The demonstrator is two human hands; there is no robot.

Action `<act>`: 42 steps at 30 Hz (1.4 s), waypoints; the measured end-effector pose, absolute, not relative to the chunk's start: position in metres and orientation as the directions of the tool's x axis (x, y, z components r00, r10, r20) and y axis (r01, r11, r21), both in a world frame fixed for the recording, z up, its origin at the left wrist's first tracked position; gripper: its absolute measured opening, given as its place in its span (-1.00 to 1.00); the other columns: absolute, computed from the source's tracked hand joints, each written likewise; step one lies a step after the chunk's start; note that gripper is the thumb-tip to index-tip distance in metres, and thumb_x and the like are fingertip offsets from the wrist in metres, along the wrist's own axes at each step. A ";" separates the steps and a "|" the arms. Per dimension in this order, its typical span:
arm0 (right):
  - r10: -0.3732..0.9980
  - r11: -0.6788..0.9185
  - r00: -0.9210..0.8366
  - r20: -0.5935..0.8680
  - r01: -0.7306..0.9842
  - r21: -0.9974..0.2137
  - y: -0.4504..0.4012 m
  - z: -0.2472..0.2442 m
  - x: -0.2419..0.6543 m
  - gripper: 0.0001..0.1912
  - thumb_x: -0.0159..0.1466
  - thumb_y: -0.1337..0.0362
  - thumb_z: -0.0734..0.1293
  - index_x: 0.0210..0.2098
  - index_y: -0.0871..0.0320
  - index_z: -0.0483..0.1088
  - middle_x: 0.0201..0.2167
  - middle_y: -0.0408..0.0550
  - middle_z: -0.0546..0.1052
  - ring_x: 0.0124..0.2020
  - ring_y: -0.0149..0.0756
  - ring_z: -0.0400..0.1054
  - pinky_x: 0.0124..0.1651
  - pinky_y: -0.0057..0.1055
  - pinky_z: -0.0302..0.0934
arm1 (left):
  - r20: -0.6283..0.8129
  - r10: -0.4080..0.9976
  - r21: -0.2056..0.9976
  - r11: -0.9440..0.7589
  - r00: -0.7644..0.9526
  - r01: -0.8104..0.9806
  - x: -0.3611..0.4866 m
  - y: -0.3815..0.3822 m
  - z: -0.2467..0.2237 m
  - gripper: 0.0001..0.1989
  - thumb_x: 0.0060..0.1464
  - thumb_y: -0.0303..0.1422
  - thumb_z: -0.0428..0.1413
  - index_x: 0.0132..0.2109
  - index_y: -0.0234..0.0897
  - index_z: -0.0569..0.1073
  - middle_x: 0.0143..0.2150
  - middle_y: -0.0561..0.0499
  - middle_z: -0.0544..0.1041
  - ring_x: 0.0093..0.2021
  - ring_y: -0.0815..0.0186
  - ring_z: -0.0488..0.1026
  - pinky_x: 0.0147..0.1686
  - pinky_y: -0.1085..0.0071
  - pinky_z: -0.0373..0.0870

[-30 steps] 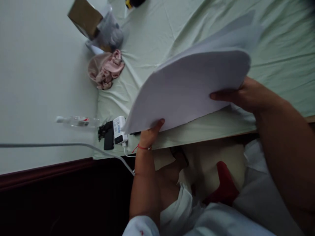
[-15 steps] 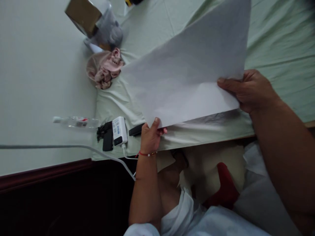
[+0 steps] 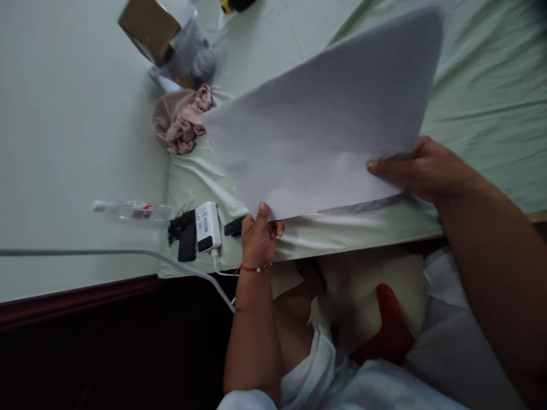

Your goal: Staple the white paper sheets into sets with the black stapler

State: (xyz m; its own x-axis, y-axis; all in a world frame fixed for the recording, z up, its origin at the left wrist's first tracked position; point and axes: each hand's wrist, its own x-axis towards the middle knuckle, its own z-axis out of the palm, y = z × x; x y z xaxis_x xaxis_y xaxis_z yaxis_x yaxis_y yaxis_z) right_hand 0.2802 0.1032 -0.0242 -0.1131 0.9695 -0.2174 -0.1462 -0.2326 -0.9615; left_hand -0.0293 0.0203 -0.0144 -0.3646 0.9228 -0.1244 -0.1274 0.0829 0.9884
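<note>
A large white sheet of paper (image 3: 325, 125) is held up above the pale green cloth, its far right part bending upward. My left hand (image 3: 260, 239), with a red bracelet at the wrist, pinches the sheet's near left corner, thumb on top. At the near right edge my right hand (image 3: 431, 169) grips the sheet, its thumb lying flat on the paper and the other fingers hidden underneath. A black object (image 3: 234, 226) lies just left of my left hand, partly covered by it.
Pale green cloth (image 3: 482, 131) covers the surface. Along the left stand a cardboard box (image 3: 149, 28), crumpled pink cloth (image 3: 183, 121), a clear bottle (image 3: 132, 210), a white power bank (image 3: 208, 226) and a black phone-like item (image 3: 187, 244). A grey cable (image 3: 171, 263) crosses the lower left.
My right hand has moved slightly left and nearer to me with its edge of the sheet. The paper's far right corner has curled and shifted right. My left hand has moved slightly left.
</note>
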 end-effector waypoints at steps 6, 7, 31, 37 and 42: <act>0.960 -0.280 -0.053 -0.277 -0.061 -0.958 0.102 -0.019 0.282 -0.81 0.17 0.45 0.58 -0.51 0.23 0.56 -0.49 -0.13 0.53 -0.43 -0.43 0.33 -0.34 -0.42 0.27 | -0.169 0.937 0.979 0.123 -0.305 -0.165 -0.029 0.013 -0.008 -0.53 0.05 0.02 0.46 -0.32 -0.25 0.50 -0.49 0.09 0.55 -0.69 0.50 0.34 -0.80 0.55 0.10; 0.959 -0.284 -0.042 -0.282 -0.080 -0.955 0.102 -0.020 0.282 -0.83 0.17 0.46 0.58 -0.49 0.23 0.57 -0.47 -0.13 0.54 -0.42 -0.42 0.34 -0.33 -0.42 0.29 | -0.175 0.937 0.978 0.131 -0.302 -0.162 -0.028 0.012 -0.007 -0.55 0.10 0.03 0.43 -0.31 -0.26 0.51 -0.49 0.06 0.56 -0.69 0.48 0.36 -0.80 0.55 0.08; 0.893 -0.449 0.002 -0.450 -0.062 -0.892 0.100 0.002 0.255 -0.63 0.31 0.54 0.46 -0.58 0.18 0.39 -0.68 -0.19 0.37 -0.71 -0.52 0.16 -0.71 -0.54 0.03 | 0.546 0.501 0.788 -0.033 -0.672 0.615 -0.063 0.006 -0.013 -0.76 0.37 -0.27 0.07 -0.26 -0.25 0.50 -0.44 0.07 0.60 -0.47 0.38 0.51 -0.34 0.42 0.41; 0.899 -0.426 -0.083 -0.429 0.054 -0.903 0.094 0.006 0.246 -0.62 0.35 0.55 0.41 -0.58 0.19 0.43 -0.73 -0.14 0.37 -0.70 -0.46 0.18 -0.70 -0.51 0.04 | 0.436 0.659 0.679 0.206 -0.613 0.704 -0.088 0.010 -0.032 -0.57 0.48 -0.18 -0.09 -0.06 -0.23 0.64 0.09 -0.17 0.71 0.25 0.14 0.57 0.37 0.15 0.36; 0.894 -0.420 -0.122 -0.431 0.106 -0.901 0.091 0.009 0.240 -0.60 0.36 0.49 0.41 -0.59 0.13 0.41 -0.70 -0.16 0.38 -0.70 -0.46 0.18 -0.68 -0.52 0.10 | 0.225 0.772 0.651 0.335 -0.595 0.681 -0.095 0.012 -0.040 -0.59 0.47 -0.18 -0.04 0.09 -0.22 0.67 0.35 -0.20 0.59 0.50 0.08 0.36 0.56 0.05 0.10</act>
